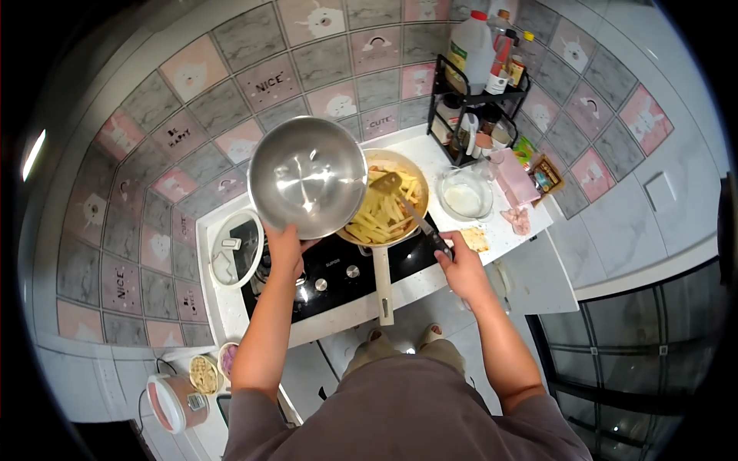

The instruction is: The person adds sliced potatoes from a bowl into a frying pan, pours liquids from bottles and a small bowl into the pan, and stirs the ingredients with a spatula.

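Note:
My left hand (287,252) grips the rim of a shiny steel bowl (307,173), tipped on its side with its inside facing me. The bowl overlaps the left edge of a frying pan (407,165) on the stove. Pale yellow potato strips (377,219) lie in the pan. In my right hand (463,265) is the dark handle of a spatula (421,220), whose broad head rests among the strips. The pan's cream handle (383,284) points toward me. Part of my left hand's fingers is hidden behind the bowl.
A glass lid (237,250) with a pale rim lies left on the black stove (330,280). To the right stand a glass bowl (464,192), a pink box (513,177) and a black rack (480,100) of bottles. A lidded tub (177,403) sits at lower left.

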